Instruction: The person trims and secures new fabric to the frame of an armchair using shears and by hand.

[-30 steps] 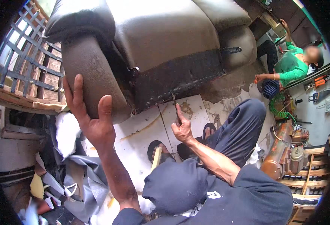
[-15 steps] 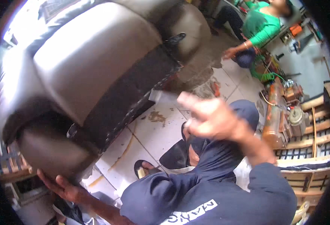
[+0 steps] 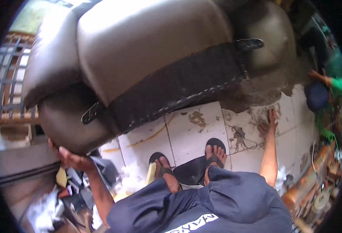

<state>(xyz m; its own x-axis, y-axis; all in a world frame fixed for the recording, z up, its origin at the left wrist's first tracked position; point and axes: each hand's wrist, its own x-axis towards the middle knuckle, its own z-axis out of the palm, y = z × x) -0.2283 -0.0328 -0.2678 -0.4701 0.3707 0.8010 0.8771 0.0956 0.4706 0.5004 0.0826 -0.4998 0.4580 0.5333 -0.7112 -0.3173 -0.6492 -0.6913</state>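
A dark brown leather-covered sofa seat (image 3: 151, 42) is tipped up in front of me. A black cloth panel (image 3: 171, 81) runs along its lower side, its edge marked by a row of pale fastenings. Two black feet stick out, the left foot (image 3: 90, 113) and the right foot (image 3: 251, 44). My left hand (image 3: 73, 158) rests against the underside of the rounded left armrest (image 3: 68, 124), fingers apart. Reaching down at the right, my right hand (image 3: 270, 125) has spread, slightly blurred fingers and nothing in it. Whether it touches the tiled floor (image 3: 194, 136) is unclear.
Scraps and white stuffing (image 3: 130, 176) lie left of my sandalled feet (image 3: 213, 153). A webbed wooden frame (image 3: 13, 77) stands far left. At right are a rusty cylindrical tank (image 3: 301, 190), a green hose (image 3: 327, 134) and another person in a green sleeve (image 3: 340, 83).
My view has swung, shifting the sofa rightward in the picture. My right hand has gone from in front of the sofa out to the right, low over the floor. My left hand stays at the armrest.
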